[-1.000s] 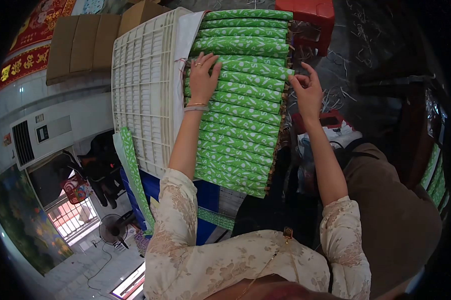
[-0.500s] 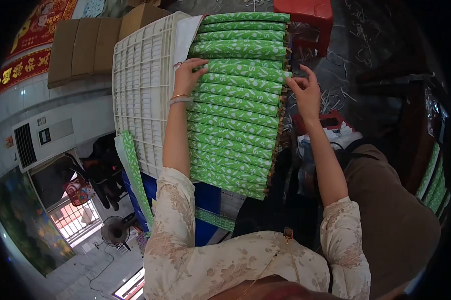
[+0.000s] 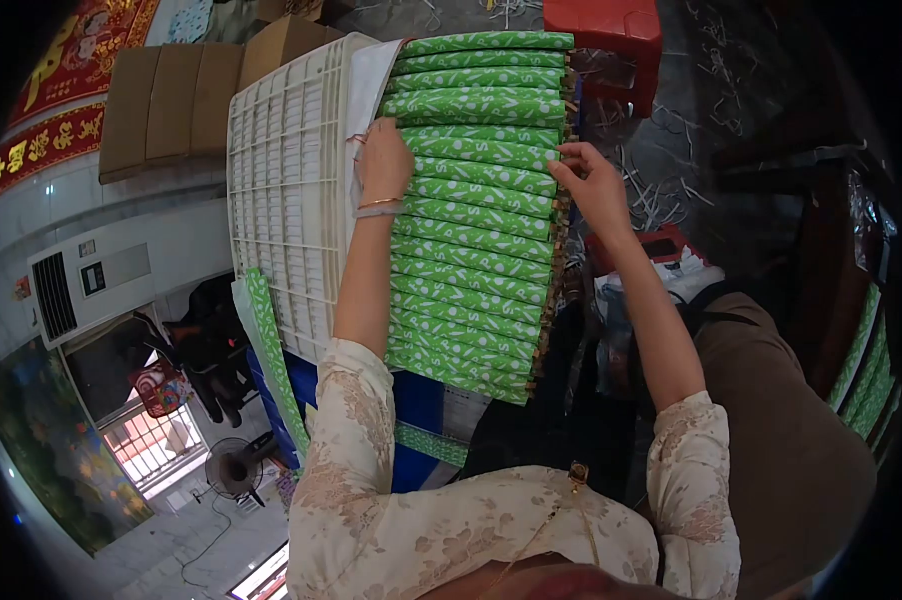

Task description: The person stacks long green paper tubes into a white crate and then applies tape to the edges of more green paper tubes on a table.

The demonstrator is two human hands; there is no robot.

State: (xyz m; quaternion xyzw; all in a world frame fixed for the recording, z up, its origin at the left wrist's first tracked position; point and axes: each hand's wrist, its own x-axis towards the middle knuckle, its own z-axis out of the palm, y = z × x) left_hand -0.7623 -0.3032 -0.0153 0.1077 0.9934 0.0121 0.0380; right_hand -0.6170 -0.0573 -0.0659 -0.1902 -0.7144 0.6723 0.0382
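Green rolled or folded strips (image 3: 471, 220) with a white print lie overlapping in a row, with brown edges along their right ends. My left hand (image 3: 384, 163) is at the left ends of the upper strips, fingers curled in; what they hold is hidden. At the right end of one upper strip, my right hand (image 3: 596, 190) has thumb and forefinger closed on the strip's end, the other fingers bent beside it. A white sheet (image 3: 369, 85) lies by the left ends of the strips, partly behind my left hand.
Under the strips is a white plastic grid rack (image 3: 281, 190) beside blue crates (image 3: 416, 395). Cardboard boxes (image 3: 176, 105) stand at upper left, a red stool (image 3: 616, 40) at upper right. White scraps litter the floor. A fan (image 3: 233, 468) stands lower left.
My left hand has turned and curled its fingers in at the strips' left ends. My right hand has moved slightly left and down along the right edge.
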